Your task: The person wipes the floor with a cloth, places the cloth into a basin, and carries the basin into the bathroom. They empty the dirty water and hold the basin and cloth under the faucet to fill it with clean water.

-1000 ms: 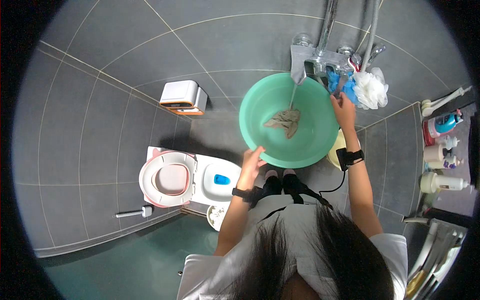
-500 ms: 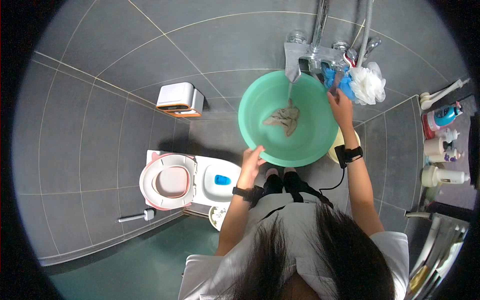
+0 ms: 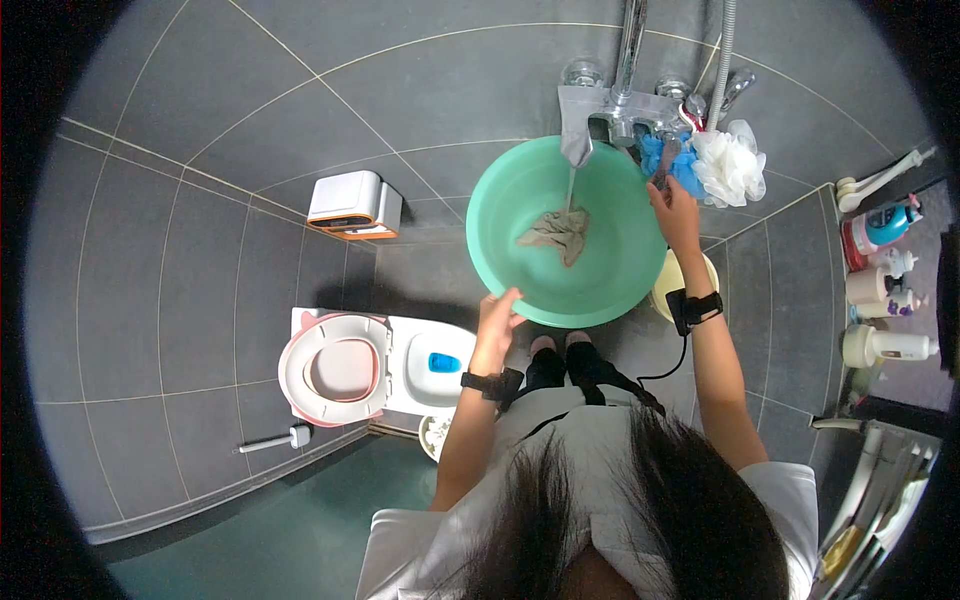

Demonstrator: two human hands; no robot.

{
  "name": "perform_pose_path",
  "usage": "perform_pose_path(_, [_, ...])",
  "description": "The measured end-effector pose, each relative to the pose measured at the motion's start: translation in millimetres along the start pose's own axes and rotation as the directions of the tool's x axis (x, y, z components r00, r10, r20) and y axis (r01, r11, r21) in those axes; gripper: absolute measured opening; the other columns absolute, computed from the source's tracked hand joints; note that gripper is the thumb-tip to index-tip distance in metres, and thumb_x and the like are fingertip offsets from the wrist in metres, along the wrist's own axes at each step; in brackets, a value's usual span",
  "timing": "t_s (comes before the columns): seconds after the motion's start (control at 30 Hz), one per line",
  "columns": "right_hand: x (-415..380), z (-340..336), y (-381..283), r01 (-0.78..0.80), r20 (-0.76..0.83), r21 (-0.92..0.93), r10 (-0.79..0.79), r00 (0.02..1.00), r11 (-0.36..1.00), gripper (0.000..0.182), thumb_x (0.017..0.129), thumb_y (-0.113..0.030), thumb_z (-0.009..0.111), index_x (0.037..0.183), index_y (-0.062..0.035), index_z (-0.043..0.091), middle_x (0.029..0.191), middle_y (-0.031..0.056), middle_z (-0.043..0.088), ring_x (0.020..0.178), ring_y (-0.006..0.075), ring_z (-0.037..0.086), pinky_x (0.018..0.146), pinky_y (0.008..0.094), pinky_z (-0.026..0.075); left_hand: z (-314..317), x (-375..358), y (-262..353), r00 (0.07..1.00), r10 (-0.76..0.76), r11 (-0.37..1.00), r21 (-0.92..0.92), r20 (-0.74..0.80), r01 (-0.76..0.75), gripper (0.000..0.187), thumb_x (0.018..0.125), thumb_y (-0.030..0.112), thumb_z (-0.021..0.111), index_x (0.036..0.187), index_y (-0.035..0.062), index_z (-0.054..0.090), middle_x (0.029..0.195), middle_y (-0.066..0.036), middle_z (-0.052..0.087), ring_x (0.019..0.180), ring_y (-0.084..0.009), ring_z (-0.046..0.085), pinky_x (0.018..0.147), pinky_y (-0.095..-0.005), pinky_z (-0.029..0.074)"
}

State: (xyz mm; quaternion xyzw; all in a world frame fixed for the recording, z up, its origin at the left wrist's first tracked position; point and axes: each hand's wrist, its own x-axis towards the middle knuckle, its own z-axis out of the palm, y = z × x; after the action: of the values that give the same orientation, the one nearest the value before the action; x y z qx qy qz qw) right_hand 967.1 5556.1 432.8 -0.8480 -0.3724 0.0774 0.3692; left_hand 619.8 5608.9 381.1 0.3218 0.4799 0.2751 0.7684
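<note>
A large green basin (image 3: 500,275) is under the tap, and a crumpled greyish cloth (image 3: 560,238) lies inside it. Water runs in a thin stream from the spout (image 3: 576,150) onto the cloth. At the near-left rim, my left hand (image 3: 495,318) is closed, thumb over the edge. My right hand (image 3: 678,218) is closed at the right rim, its fingertips overlapping a brownish, strap-like thing (image 3: 664,165) that reaches up toward the tap fittings. Beside those fingers hang a blue bath puff (image 3: 655,152) and a white one (image 3: 730,165).
A pale yellow basin (image 3: 665,290) is partly hidden below the green one. To the left are a toilet (image 3: 405,390) with its pinkish seat raised and a wall-mounted white box (image 3: 345,200). Several bottles (image 3: 885,290) line the shelf at right. A shower hose (image 3: 722,65) hangs by the tap.
The whole view has shifted slightly, so most things sit a little further left. The cloth looks wetter and flatter under the stream. Both hands keep their places at the basin.
</note>
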Motion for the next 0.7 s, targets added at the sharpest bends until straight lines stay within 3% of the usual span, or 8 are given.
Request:
perform_pose_path(0.37, [0, 5, 6, 0.028, -0.037, -0.029, -0.029, 0.999, 0.999, 0.053, 0.086, -0.044, 0.060, 0.118, -0.0019, 0.058, 0.082, 0.0137, 0.066, 0.078, 0.0352, 0.062, 0.072, 0.0449, 0.048, -1, 3, -1, 1.000, 0.000, 1.000, -0.006, -0.003, 0.000, 0.018, 0.086, 0.014, 0.061, 0.101, 0.0031, 0.063, 0.094, -0.007, 0.066, 0.083, -0.0170, 0.066, 0.071, -0.0329, 0.059])
perform_pose_path(0.7, [-4, -6, -9, 0.053, -0.026, -0.020, -0.054, 0.998, 0.998, 0.042, 0.087, -0.043, 0.058, 0.099, -0.0028, 0.059, 0.078, 0.0152, 0.064, 0.074, 0.0382, 0.061, 0.065, 0.0468, 0.046, -3, -4, 8, 0.999, 0.017, 0.999, -0.039, -0.030, -0.019, 0.019, 0.085, 0.011, 0.060, 0.101, 0.0011, 0.062, 0.094, -0.007, 0.065, 0.082, -0.0179, 0.066, 0.071, -0.0339, 0.060])
